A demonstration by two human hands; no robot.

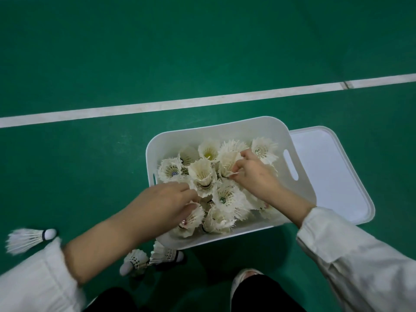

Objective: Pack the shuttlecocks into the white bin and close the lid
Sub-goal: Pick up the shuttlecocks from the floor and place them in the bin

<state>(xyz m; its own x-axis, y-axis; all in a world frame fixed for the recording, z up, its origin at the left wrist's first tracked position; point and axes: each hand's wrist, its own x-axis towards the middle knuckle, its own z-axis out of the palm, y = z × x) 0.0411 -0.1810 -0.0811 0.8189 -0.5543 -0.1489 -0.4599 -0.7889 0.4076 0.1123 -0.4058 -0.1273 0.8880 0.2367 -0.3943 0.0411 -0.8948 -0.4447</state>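
- The white bin (pixel 225 129) sits open on the green floor (pixel 90 64), just this side of a white court line (pixel 202 101).
- Its lid (pixel 333 176) lies flat on the floor, touching the bin's right side.
- Shuttlecocks (pixel 202 174) fill the bin in a loose heap.
- The left hand (pixel 166 201) reaches into the heap, fingers bent among the feathers; whether it grips one I cannot tell.
- The right hand (pixel 254 174) pinches the feathers of one shuttlecock (pixel 228 161).
- Three loose shuttlecocks (pixel 29 239) lie on the floor left of and before the bin.

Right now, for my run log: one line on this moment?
hands: arranging shuttlecocks | bin: open | lid: beside | floor: three shuttlecocks
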